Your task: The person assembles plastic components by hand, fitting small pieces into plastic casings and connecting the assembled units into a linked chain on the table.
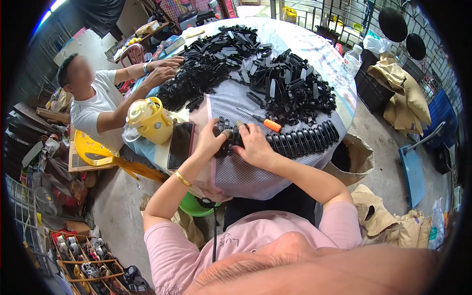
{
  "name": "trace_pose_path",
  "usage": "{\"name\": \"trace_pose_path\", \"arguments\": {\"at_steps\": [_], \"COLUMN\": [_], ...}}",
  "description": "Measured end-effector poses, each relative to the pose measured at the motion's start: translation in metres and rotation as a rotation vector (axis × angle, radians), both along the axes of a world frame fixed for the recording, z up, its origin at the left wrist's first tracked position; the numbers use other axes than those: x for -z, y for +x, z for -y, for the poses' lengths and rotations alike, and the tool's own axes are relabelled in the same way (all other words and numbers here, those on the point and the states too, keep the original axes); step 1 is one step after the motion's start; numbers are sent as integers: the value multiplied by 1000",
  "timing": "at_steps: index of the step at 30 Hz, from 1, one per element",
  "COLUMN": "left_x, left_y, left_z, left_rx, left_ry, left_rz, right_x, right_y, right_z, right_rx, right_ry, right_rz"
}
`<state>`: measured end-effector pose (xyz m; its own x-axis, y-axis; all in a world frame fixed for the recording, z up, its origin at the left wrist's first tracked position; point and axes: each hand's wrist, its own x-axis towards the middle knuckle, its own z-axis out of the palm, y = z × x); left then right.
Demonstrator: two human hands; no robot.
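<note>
A segmented black plastic chain [304, 141], which looks like a cable drag chain, lies curved across the near side of the round table. Its left end is between my two hands. My left hand [211, 140] has its fingers closed round the end links. Beside it, my right hand [254, 147] grips the chain with thumb and fingers; the exact joint is partly hidden under the fingers. Just beyond the right hand lies a screwdriver [272, 125] with an orange handle. Loose black plastic link parts [292, 81] are heaped past it, and a longer heap of black pieces [221, 54] stretches toward the far left.
A dark phone [181, 145] and a yellow lidded jug [155, 120] stand left of my hands. Across the left side, a person [101, 93] reaches into the far heap. A clear bottle [352, 61] is at the right edge; an open sack [361, 156] stands below the table.
</note>
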<state>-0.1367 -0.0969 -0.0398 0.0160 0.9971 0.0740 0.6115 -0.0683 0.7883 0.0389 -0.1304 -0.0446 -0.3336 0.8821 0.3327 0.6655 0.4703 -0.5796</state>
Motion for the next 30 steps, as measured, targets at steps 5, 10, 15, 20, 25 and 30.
{"name": "trace_pose_path", "arguments": {"at_steps": [5, 10, 15, 20, 25, 30], "left_x": [1, -1, -1, 8, 7, 6], "left_y": [14, 5, 7, 1, 4, 8], "left_z": [8, 6, 7, 2, 6, 11], "left_rx": [-49, -62, -117, -121, -68, -69], "left_ry": [165, 56, 30, 6, 31, 150], "left_rz": [-133, 173, 338, 680, 700, 313], "right_x": [10, 12, 21, 6, 19, 11], "right_y": [-17, -22, -22, -25, -25, -24], "right_z": [-9, -13, -21, -17, -24, -16], "right_rx": [68, 123, 143, 178, 134, 29], "right_ry": [6, -91, -170, -332, -294, -21], "right_rz": [-285, -554, -716, -813, -874, -556]}}
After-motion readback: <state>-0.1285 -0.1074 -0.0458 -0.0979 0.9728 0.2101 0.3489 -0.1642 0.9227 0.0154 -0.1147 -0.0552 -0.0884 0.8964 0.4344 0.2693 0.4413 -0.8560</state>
